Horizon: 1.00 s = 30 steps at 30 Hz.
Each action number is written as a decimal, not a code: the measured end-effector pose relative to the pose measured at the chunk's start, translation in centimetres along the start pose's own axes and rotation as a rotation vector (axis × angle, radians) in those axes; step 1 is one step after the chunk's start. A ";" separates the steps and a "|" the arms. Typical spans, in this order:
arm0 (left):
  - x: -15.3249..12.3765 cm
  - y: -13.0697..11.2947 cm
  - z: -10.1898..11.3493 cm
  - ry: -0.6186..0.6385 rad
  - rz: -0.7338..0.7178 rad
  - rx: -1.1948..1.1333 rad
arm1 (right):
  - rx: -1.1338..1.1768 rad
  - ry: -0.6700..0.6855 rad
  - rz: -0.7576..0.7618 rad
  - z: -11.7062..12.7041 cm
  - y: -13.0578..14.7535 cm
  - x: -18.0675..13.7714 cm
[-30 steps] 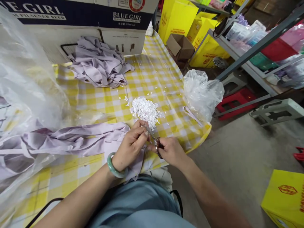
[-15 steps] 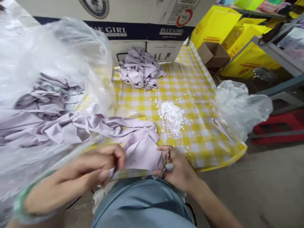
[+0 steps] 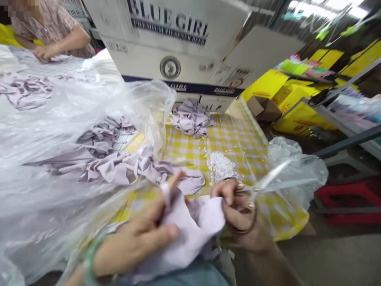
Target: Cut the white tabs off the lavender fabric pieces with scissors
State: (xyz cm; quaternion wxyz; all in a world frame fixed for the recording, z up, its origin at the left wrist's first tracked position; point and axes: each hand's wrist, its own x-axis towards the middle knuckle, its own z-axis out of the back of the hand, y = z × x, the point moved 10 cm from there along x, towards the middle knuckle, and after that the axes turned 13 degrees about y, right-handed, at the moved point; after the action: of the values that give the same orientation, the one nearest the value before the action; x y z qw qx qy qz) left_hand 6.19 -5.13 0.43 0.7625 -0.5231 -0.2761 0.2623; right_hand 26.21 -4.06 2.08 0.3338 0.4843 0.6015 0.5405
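A piece of pale lilac fabric [image 3: 190,230] hangs between my hands, close to my lap. My left hand [image 3: 143,234], blurred, lies against its left side, thumb and forefinger spread, with a fold of the cloth at the fingers. My right hand [image 3: 244,214] pinches the fabric's right edge and also carries scissors [image 3: 253,192], their loops around its fingers and blades pointing up to the right. Just beyond, a long bunched run of lilac fabric [image 3: 116,167] stretches left across the table. A heap of small white pieces [image 3: 222,165] lies past my right hand.
A yellow checked cloth [image 3: 253,139] covers the table. Clear plastic sheeting [image 3: 59,206] spreads at left; a clear plastic bag [image 3: 306,171] sits at the right edge. Another lilac pile [image 3: 192,119] rests before a large carton [image 3: 143,59]. A co-worker's hands [image 3: 44,51] are far left.
The view has tilted up, bringing in the co-worker. My hands have come together at a lifted piece of fabric. The scissors have swung to point outward right.
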 end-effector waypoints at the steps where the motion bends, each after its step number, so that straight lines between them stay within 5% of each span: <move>1: 3.1 0.1 -1.5 0.087 -0.006 -0.061 | 0.080 0.004 -0.002 -0.6 -0.5 1.1; 4: 10.6 -0.4 -0.8 0.082 -0.013 -0.134 | 0.206 -0.036 0.098 -0.5 -0.1 5.6; 8: 17.8 -4.1 8.1 -0.271 -0.137 0.191 | 0.075 -0.171 0.368 3.6 5.1 13.9; 11: 22.0 -6.1 13.9 -0.528 -0.164 0.599 | -0.245 -0.343 0.399 7.8 7.7 20.1; 14: 26.0 -2.0 14.8 -0.289 0.106 0.824 | -0.481 -0.437 0.221 11.3 5.3 23.5; 18: 22.1 2.4 13.3 -0.121 0.209 0.800 | -0.543 -0.275 0.011 10.5 -2.9 20.5; 22: 14.6 2.1 12.1 -0.236 0.150 0.766 | -0.577 0.026 -0.168 4.9 -10.7 14.6; 25: 10.1 1.5 10.7 -0.339 0.062 0.751 | -0.657 0.107 -0.197 2.4 -12.8 12.5; 30: 7.0 5.9 4.5 -0.001 0.111 0.919 | -0.798 0.045 -0.199 2.9 -12.5 11.9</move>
State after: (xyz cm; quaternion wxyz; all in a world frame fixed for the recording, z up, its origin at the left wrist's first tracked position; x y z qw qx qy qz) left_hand 7.39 4.49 -2.77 0.8999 -0.1448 -0.1029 0.3982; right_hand 22.44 8.82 -9.17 0.5330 0.2444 0.3956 0.7068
